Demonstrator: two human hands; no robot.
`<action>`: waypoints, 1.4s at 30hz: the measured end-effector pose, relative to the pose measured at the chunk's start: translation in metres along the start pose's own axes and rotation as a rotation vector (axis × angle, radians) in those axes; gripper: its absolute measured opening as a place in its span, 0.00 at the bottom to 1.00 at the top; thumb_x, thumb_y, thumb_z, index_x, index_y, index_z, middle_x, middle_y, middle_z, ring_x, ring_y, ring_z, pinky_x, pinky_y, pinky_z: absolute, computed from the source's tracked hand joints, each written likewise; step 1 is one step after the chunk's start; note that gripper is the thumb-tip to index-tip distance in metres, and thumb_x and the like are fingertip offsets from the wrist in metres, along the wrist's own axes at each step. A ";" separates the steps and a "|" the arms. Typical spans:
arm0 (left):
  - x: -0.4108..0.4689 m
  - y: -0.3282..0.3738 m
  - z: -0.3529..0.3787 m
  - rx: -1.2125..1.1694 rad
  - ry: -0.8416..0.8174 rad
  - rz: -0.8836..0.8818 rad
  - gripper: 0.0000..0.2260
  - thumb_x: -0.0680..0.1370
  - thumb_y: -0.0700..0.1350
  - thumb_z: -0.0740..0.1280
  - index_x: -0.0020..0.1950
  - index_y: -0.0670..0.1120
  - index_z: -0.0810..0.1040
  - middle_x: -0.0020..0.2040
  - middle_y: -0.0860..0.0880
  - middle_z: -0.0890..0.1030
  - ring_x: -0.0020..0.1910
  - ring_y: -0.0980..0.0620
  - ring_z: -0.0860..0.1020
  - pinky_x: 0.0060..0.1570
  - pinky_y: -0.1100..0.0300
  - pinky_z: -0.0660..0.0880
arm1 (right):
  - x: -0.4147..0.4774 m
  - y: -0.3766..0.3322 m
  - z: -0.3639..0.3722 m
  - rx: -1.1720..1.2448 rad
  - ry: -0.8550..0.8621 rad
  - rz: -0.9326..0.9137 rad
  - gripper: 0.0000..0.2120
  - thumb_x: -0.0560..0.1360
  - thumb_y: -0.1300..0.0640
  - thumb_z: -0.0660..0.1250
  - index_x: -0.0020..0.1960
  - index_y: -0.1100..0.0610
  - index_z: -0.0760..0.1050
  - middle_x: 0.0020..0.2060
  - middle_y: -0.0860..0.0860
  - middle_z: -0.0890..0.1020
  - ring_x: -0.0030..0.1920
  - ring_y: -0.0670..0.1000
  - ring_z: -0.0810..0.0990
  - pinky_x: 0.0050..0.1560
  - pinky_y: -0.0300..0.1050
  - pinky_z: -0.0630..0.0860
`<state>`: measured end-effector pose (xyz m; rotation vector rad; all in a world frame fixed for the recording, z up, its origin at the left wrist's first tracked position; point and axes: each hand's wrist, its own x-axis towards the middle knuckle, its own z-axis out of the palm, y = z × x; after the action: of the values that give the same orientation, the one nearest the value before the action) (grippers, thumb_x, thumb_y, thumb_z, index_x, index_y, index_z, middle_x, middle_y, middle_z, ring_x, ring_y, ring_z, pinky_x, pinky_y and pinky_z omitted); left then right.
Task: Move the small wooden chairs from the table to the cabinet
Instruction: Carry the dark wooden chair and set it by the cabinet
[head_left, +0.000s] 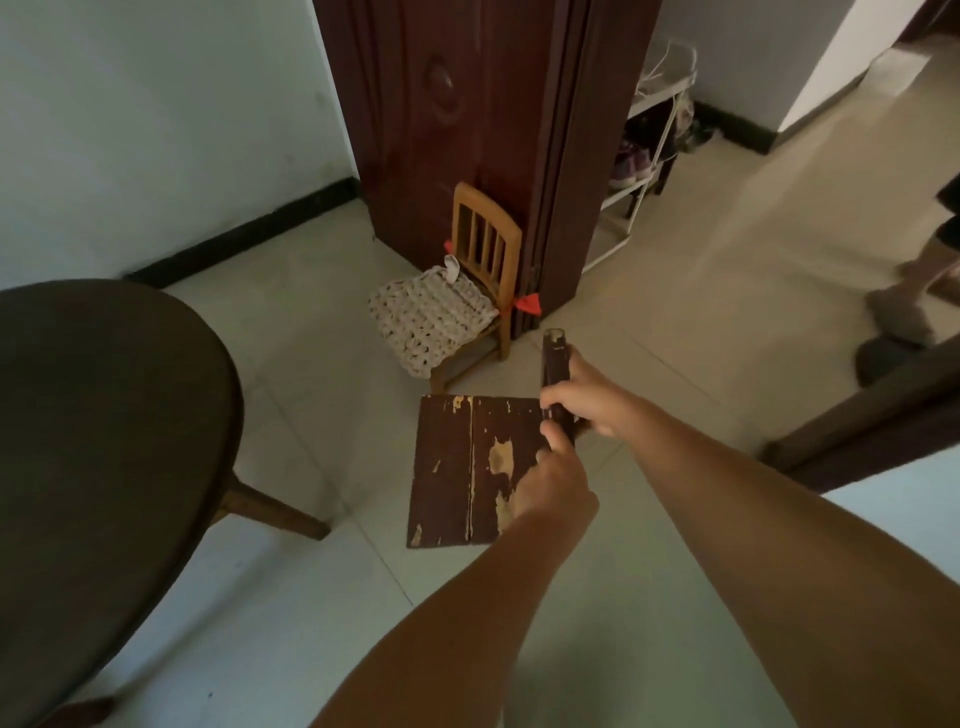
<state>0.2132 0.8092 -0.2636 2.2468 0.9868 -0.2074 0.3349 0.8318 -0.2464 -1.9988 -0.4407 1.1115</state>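
Observation:
A small dark brown wooden chair (470, 467) with worn, chipped paint hangs above the tiled floor at the centre. Its backrest runs along the right side. My right hand (587, 400) grips the backrest rail near its middle. My left hand (553, 483) holds the same backrest lower down, where it meets the seat. A second small chair (480, 249), light wood with a slatted back and a white crocheted cushion (431, 317), stands on the floor against the dark wooden cabinet (457, 104). The round dark table (104, 441) fills the left side.
A white shoe rack (639, 176) with shoes stands right of the cabinet. Another person's legs and slippers (904, 312) are at the right edge. A dark door edge (857, 431) juts in at the right. White walls with black skirting run behind.

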 end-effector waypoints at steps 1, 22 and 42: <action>0.021 0.005 0.000 -0.016 0.004 -0.026 0.38 0.73 0.36 0.62 0.75 0.39 0.40 0.63 0.38 0.72 0.60 0.39 0.76 0.55 0.49 0.74 | 0.020 -0.008 -0.006 -0.031 -0.022 -0.009 0.29 0.68 0.68 0.66 0.65 0.50 0.63 0.49 0.57 0.75 0.52 0.61 0.77 0.45 0.57 0.79; 0.416 0.120 0.047 -0.213 0.160 -0.465 0.41 0.73 0.38 0.64 0.73 0.34 0.35 0.63 0.37 0.73 0.59 0.42 0.77 0.50 0.55 0.76 | 0.413 -0.042 -0.138 -0.362 -0.466 -0.077 0.28 0.69 0.68 0.65 0.65 0.50 0.67 0.47 0.54 0.79 0.38 0.49 0.85 0.36 0.44 0.81; 0.429 0.088 -0.011 -0.713 0.399 -0.435 0.21 0.76 0.52 0.60 0.67 0.48 0.61 0.62 0.46 0.78 0.54 0.47 0.78 0.49 0.52 0.77 | 0.410 -0.072 -0.133 -0.293 -0.190 -0.281 0.36 0.75 0.42 0.63 0.77 0.47 0.51 0.75 0.51 0.63 0.69 0.50 0.68 0.62 0.43 0.68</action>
<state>0.5752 1.0292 -0.3771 1.4270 1.4724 0.3731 0.6785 1.0687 -0.3776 -2.0034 -1.0017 1.1102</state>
